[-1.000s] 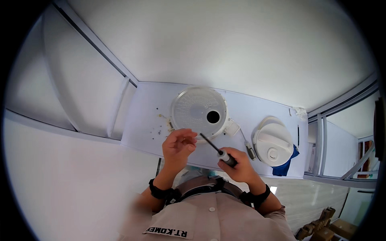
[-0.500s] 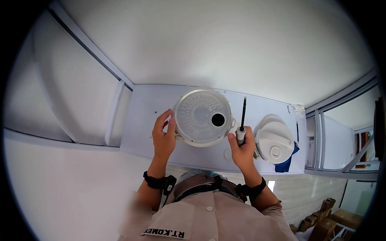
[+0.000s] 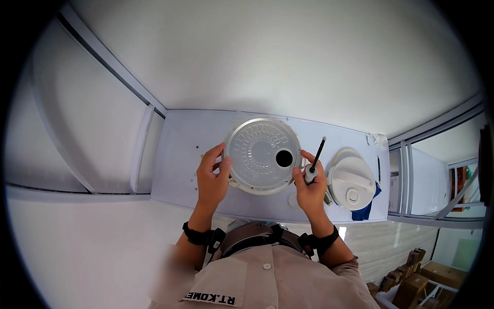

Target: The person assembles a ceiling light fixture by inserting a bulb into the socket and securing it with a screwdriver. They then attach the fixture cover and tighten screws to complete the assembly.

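Observation:
A round white appliance part (image 3: 257, 159) sits in front of me, its upper face a silvery embossed plate with one dark round hole off to the right. It looks like an upturned rice cooker body, but its sides are mostly hidden. My left hand (image 3: 212, 177) grips its left rim, thumb on top of the edge. Against the right rim rests my right hand (image 3: 310, 188), which also holds a screwdriver (image 3: 317, 157) with a grey and white handle; its long black shaft points up and away.
A white appliance lid with a handle (image 3: 352, 180) lies to the right, partly over a blue cloth (image 3: 363, 212). Near my right hand is a pale ring (image 3: 293, 201). Small dark bits (image 3: 197, 147) lie left on the white table (image 3: 175, 154). A wall stands behind.
The round part has shifted slightly right and nearer to me. My left hand has closed in on its rim, and my right fingers now touch the other side. The screwdriver leans further right.

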### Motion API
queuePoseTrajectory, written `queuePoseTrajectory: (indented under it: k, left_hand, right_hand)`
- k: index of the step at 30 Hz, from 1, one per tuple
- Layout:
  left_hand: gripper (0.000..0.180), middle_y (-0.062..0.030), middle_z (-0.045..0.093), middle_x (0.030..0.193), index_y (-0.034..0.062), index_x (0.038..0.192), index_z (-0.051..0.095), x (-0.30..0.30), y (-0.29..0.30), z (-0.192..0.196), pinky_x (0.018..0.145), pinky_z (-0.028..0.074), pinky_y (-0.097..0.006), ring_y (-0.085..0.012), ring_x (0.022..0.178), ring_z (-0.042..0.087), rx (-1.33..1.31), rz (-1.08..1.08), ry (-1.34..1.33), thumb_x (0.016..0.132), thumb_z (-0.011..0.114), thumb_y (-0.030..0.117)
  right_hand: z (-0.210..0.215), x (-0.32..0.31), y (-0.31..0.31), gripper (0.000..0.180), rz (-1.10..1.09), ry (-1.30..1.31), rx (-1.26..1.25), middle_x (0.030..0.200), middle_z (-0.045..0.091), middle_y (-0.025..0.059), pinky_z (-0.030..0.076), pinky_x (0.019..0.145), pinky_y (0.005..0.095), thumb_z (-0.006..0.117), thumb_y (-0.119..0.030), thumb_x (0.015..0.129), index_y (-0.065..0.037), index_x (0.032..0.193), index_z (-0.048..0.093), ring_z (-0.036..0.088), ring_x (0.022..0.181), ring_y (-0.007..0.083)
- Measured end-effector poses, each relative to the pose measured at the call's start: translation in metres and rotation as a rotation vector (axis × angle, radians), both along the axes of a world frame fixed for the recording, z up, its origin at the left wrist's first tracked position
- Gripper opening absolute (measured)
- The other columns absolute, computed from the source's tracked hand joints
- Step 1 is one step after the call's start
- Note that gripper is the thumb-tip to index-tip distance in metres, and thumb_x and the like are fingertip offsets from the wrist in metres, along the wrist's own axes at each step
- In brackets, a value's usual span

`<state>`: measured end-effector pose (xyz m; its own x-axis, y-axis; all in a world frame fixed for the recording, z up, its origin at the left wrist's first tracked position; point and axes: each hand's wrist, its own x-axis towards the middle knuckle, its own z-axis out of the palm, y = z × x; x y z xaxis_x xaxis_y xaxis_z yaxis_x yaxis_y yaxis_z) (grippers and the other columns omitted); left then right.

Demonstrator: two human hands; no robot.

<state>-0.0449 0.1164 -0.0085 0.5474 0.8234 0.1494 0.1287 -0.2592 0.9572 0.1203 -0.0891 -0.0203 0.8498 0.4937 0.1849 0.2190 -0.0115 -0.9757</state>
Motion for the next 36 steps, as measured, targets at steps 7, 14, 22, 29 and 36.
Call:
queuePoseTrajectory:
  k: [7, 14, 22, 29, 36]
  left_hand:
    - [0.045, -0.0190, 0.064, 0.142, -0.0006, 0.141, 0.064, -0.004, 0.000, 0.000, 0.100, 0.057, -0.038, -0.0275, 0.125, 0.066, 0.023, -0.046, -0.011, 0.098, 0.070, 0.010]
    - [0.046, -0.0213, 0.059, 0.149, 0.0002, 0.140, 0.065, -0.009, -0.008, 0.008, 0.103, 0.055, -0.038, -0.0285, 0.131, 0.063, 0.136, -0.067, 0.027, 0.095, 0.071, 0.005]
    - [0.052, -0.0248, 0.058, 0.151, -0.0004, 0.138, 0.066, -0.018, -0.008, 0.025, 0.116, 0.045, -0.047, -0.0385, 0.142, 0.055, 0.261, -0.193, 0.047, 0.087, 0.073, 0.004]
    - [0.060, -0.0299, 0.048, 0.159, -0.0001, 0.141, 0.065, -0.020, 0.010, 0.026, 0.113, 0.048, -0.043, -0.0400, 0.146, 0.051, 0.213, -0.293, 0.048, 0.081, 0.076, -0.002]
    - [0.065, -0.0211, 0.064, 0.146, 0.0018, 0.140, 0.066, -0.019, 0.011, 0.037, 0.121, 0.040, -0.047, -0.0386, 0.155, 0.039, 0.234, -0.253, 0.023, 0.077, 0.081, -0.003]
  right_hand:
    - [0.014, 0.003, 0.003, 0.040, 0.026, 0.076, 0.009, 0.084, 0.063, -0.0042, 0.046, 0.066, 0.0204, 0.071, -0.003, 0.098, 0.000, 0.138, 0.066, 0.054, 0.071, 0.0032]
    - [0.016, 0.010, 0.006, 0.041, 0.055, 0.127, 0.004, 0.080, 0.059, -0.0054, 0.047, 0.065, 0.0204, 0.070, -0.005, 0.100, 0.001, 0.140, 0.065, 0.054, 0.069, 0.0030]
    - [0.019, 0.017, 0.007, 0.008, 0.117, 0.212, 0.136, 0.129, 0.070, 0.0222, 0.049, 0.060, 0.0244, 0.069, -0.001, 0.098, -0.002, 0.101, 0.061, 0.058, 0.066, 0.0050]
    - [0.037, 0.024, 0.006, 0.020, 0.196, 0.262, 0.191, 0.149, 0.055, 0.0349, 0.050, 0.057, 0.0239, 0.069, 0.000, 0.098, -0.008, 0.090, 0.052, 0.062, 0.064, 0.0046]
    - [0.047, 0.021, 0.007, 0.020, 0.227, 0.284, 0.202, 0.154, 0.053, 0.0311, 0.051, 0.058, 0.0225, 0.069, 0.000, 0.098, -0.008, 0.091, 0.052, 0.062, 0.066, 0.0042]
